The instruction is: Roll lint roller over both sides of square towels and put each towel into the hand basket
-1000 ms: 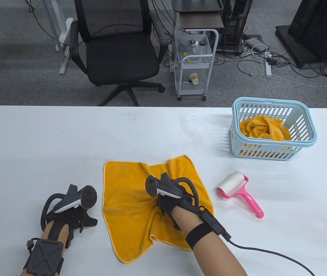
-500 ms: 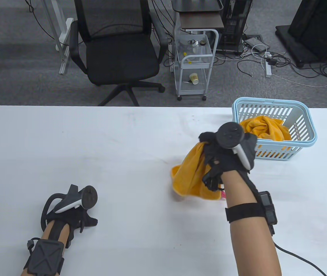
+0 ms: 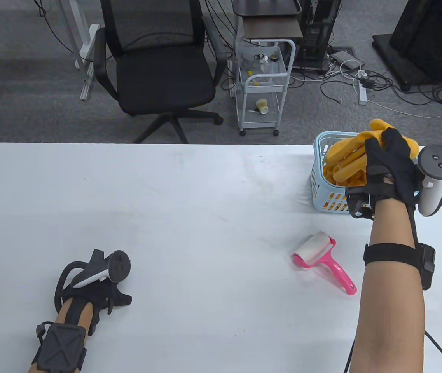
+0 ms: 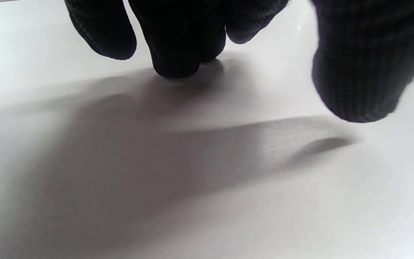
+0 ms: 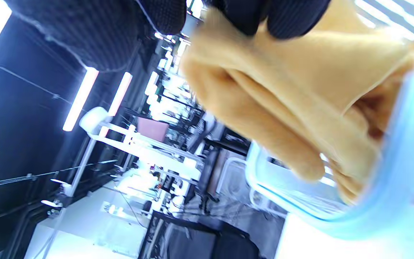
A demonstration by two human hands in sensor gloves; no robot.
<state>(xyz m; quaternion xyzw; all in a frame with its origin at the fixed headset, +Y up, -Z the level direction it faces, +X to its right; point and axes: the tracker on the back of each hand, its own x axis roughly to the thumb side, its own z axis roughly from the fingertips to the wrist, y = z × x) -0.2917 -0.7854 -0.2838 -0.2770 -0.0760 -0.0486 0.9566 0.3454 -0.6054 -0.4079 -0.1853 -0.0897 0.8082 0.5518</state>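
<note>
Towel [image 3: 351,161] is hanging bunched in the right hand [image 3: 390,175], upper right of the table view, directly over the basket [image 3: 318,186]. Fingers [image 5: 286,18] are curling round the top of the bundle; folds are drooping down past the blue rim in the right wrist view. More orange cloth is showing through the basket's side slots, though I cannot tell whether it belongs to this towel or to another one.

Key relation: towel is sitting straight above the basket opening, long axis roughly vertical, lower end at or inside the rim. Judged next move: lower and release, no sideways travel needed.

Roller [image 3: 324,258] is lying on the table [image 3: 189,194], lower right, below the basket, handle pointing toward the bottom-right corner, untouched.

Left hand [image 3: 94,285] is resting at lower left, well apart from everything, fingers [image 4: 178,43] loosely bent, tips on the table, holding nothing.
</note>
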